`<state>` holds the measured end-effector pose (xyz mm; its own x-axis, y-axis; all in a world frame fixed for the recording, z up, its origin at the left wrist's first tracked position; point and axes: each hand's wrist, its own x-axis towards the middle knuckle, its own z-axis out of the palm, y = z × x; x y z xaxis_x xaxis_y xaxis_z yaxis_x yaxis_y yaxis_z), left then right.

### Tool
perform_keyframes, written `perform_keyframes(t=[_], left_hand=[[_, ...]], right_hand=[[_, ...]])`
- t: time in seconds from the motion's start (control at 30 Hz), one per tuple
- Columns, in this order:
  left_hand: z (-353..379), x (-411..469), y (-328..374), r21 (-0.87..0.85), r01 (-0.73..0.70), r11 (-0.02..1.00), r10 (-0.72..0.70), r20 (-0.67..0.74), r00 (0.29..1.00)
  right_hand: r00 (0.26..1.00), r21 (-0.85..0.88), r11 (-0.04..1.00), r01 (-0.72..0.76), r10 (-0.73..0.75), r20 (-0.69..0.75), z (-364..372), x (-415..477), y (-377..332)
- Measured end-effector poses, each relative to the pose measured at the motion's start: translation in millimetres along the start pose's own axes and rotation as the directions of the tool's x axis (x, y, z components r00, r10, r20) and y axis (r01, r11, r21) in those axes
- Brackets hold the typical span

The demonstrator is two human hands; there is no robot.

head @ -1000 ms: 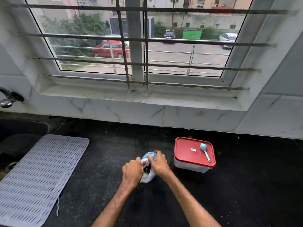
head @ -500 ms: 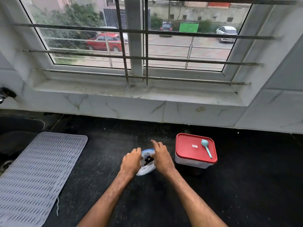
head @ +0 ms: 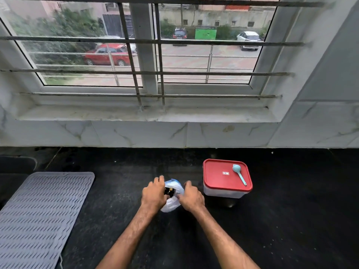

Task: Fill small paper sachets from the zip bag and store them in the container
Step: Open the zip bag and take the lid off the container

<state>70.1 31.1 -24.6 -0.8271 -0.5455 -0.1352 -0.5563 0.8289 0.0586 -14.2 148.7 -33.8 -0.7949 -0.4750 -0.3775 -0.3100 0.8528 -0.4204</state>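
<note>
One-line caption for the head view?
Left hand and right hand hold the zip bag on the black counter, beside the red-lidded container.

Two bare forearms, dark hair along both (thicker toward the wrists). Left hand (head: 153, 195) and right hand (head: 191, 198) bare, knuckles showing.

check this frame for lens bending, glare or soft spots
Head view: soft daylight through the window, no harsh glare; head view: the wide lens bows the window bars and sill; head view: the black counter reads dark, low in detail; head view: the zip bag in the left hand and right hand looks soft, contents unclear.
</note>
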Motion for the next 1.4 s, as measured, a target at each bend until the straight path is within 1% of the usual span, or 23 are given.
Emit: perform_keyframes(t=[0.1, 0.2, 0.27, 0.33, 0.37, 0.4, 0.47, 0.5, 0.53, 0.6, 0.67, 0.7, 0.77, 0.8, 0.83, 0.87, 0.93, 1.03, 1.13, 1.2, 1.23, 1.3, 1.4], left_hand=[[-11, 4, -6, -0.016, 0.066, 0.998, -0.067, -0.032, 0.997], [-15, 8, -10, -0.084, 0.111, 0.99, -0.115, -0.041, 0.993], [-17, 9, -5, -0.133, 0.092, 0.987, -0.098, -0.035, 0.995], [-19, 11, 3, -0.162, 0.022, 0.987, -0.027, -0.031, 0.999], [-19, 13, 5, -0.16, -0.025, 0.987, 0.019, -0.04, 0.999], [-20, 16, 12, -0.16, -0.092, 0.983, 0.082, -0.069, 0.994], [-25, 22, 29, -0.173, -0.253, 0.952, 0.225, -0.166, 0.96], [-29, 26, 42, -0.182, -0.326, 0.928, 0.29, -0.199, 0.936], [-32, 31, 55, -0.194, -0.38, 0.904, 0.339, -0.215, 0.916], [-39, 40, 87, -0.2, -0.441, 0.875, 0.403, -0.203, 0.892], [-40, 49, 117, -0.188, -0.472, 0.862, 0.45, -0.148, 0.881], [-39, 53, 130, -0.17, -0.479, 0.861, 0.466, -0.109, 0.878], [-36, 59, 154, -0.163, -0.469, 0.868, 0.473, -0.015, 0.881], [-35, 61, 160, -0.183, -0.452, 0.873, 0.467, 0.046, 0.883], [-31, 61, 164, -0.195, -0.432, 0.88, 0.457, 0.108, 0.883], [-28, 61, 173, -0.186, -0.435, 0.881, 0.462, 0.146, 0.875], [-18, 60, 174, -0.144, -0.435, 0.889, 0.457, 0.188, 0.87], [-8, 57, 175, -0.11, -0.43, 0.896, 0.444, 0.211, 0.871], [-2, 48, 173, -0.087, -0.444, 0.892, 0.451, 0.237, 0.86], [5, 42, 172, -0.109, -0.438, 0.892, 0.452, 0.211, 0.867], [8, 39, 172, -0.115, -0.44, 0.891, 0.454, 0.198, 0.868], [15, 33, 168, -0.145, -0.442, 0.885, 0.462, 0.167, 0.871], [25, 23, 163, -0.169, -0.434, 0.885, 0.455, 0.116, 0.883]], right_hand=[[0.994, -0.079, 0.995, 0.055, -0.062, -0.093, -1, 0, 4], [0.98, -0.049, 0.994, 0.096, -0.103, -0.17, -9, 6, 7], [0.976, -0.029, 0.99, 0.135, -0.138, -0.171, -18, 10, 5], [0.973, -0.026, 0.984, 0.177, -0.179, -0.148, -28, 10, 5], [0.964, -0.034, 0.977, 0.209, -0.212, -0.161, -33, 9, 3], [0.944, -0.046, 0.969, 0.244, -0.248, -0.219, -42, 9, 7], [0.871, -0.094, 0.951, 0.294, -0.307, -0.383, -61, 11, 19], [0.838, -0.119, 0.951, 0.285, -0.308, -0.45, -73, 14, 31], [0.823, -0.134, 0.958, 0.253, -0.286, -0.492, -84, 19, 43], [0.816, -0.156, 0.977, 0.146, -0.208, -0.539, -106, 29, 75], [0.835, -0.16, 0.985, 0.063, -0.14, -0.531, -123, 36, 107], [0.86, -0.164, 0.986, 0.041, -0.119, -0.496, -127, 38, 119], [0.92, -0.204, 0.978, 0.046, -0.121, -0.372, -132, 40, 141], [0.937, -0.238, 0.969, 0.071, -0.147, -0.317, -131, 40, 146], [0.94, -0.276, 0.956, 0.096, -0.178, -0.29, -130, 40, 148], [0.933, -0.297, 0.949, 0.11, -0.201, -0.299, -132, 38, 155], [0.914, -0.291, 0.947, 0.139, -0.236, -0.329, -135, 34, 154], [0.885, -0.171, 0.962, 0.211, -0.262, -0.385, -143, 31, 163], [0.806, -0.005, 0.96, 0.279, -0.237, -0.542, -155, 34, 174], [0.752, 0.021, 0.955, 0.295, -0.219, -0.621, -164, 38, 187], [0.742, 0.027, 0.957, 0.29, -0.207, -0.637, -167, 40, 198], [0.767, 0.037, 0.972, 0.23, -0.158, -0.622, -164, 45, 226], [0.848, -0.023, 0.993, 0.117, -0.112, -0.518, -142, 47, 269]])
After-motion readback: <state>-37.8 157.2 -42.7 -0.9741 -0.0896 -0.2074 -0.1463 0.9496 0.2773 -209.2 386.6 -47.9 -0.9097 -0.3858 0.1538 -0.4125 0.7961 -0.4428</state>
